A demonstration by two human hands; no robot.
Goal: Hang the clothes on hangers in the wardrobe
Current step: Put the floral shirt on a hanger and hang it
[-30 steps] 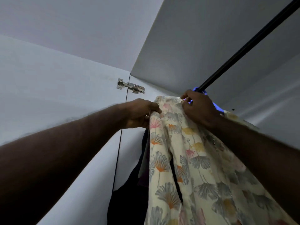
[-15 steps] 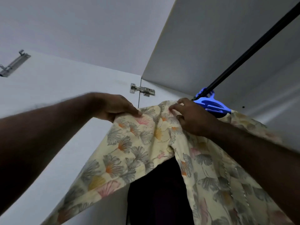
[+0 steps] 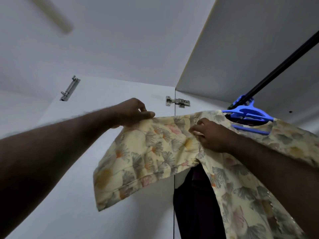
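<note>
Left hand: raised, with the thumb and curled fingers pinching the top edge of the sleeve and holding it out sideways.
Right hand: fingers curled into the cloth at the shoulder, where the sleeve joins the body. It grips a fold there, but how much cloth it holds cannot be told.
Shirt: pale yellow with grey, orange and pink fan-shaped leaves. It hangs from the hanger just past the right hand, and its body falls down under the right forearm.
Sleeve: stretched between the two hands, with its open cuff hanging below the left hand.
Hanger: blue plastic, just beyond the right hand. Its hook is over the rod and its arms go into the neck of the shirt.
Rod: black, running up and away from the hanger, above the right arm.
Wardrobe: its pale top panel is overhead, above the right hand.
Dark clothes: hanging below the right hand, behind the shirt and partly hidden by it.
Door: white and open, behind the left arm.
Hinge: metal, on the door edge, above and between the hands.
Bolt: metal slide bolt on the door, above the left forearm.
Fan blade: cream and blurred, on the ceiling far above the left arm.
</note>
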